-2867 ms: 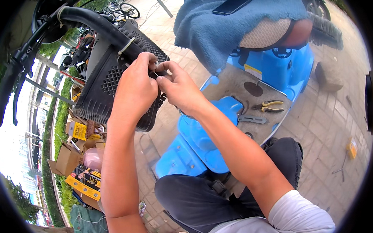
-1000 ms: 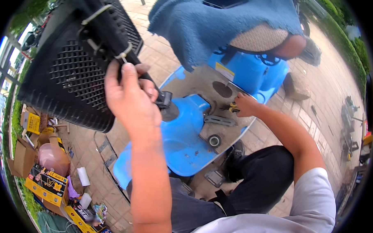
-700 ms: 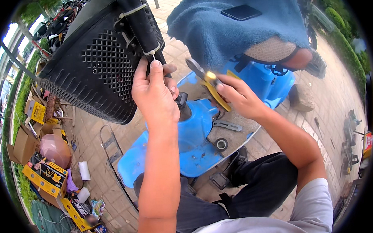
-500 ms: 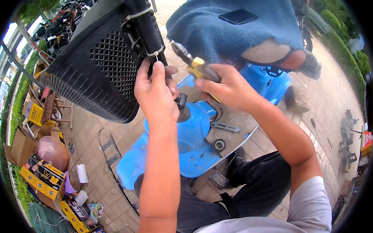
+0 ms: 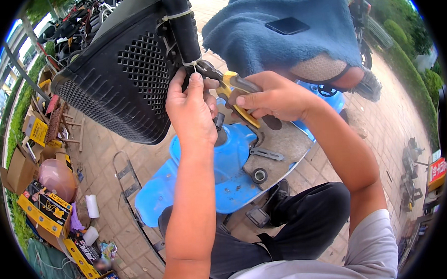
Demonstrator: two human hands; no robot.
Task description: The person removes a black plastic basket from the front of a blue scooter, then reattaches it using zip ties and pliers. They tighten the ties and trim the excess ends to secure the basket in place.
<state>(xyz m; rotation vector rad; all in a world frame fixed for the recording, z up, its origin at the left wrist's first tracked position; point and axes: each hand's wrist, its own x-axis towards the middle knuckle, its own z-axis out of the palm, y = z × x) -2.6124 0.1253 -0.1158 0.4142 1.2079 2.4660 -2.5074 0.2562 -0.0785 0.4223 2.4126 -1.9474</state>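
Between thumb and fingers, my left hand pinches the tail of a white zip tie. That tie goes round a black tube beside a black mesh basket. Higher on the tube sits a second white zip tie. My right hand is closed round yellow-and-black-handled pliers, whose handles are spread. The jaws are right at the lower tie, next to my left fingertips; whether they touch it I cannot tell.
Below my hands stands a blue scooter body with a wrench-like metal piece and a black ring on it. A blue towel bearing a phone covers the seat. Boxes stand at left.
My right hand has brought the pliers left, to the lower zip tie, and their handles have spread apart. My left hand keeps its pinch on the tie's tail.
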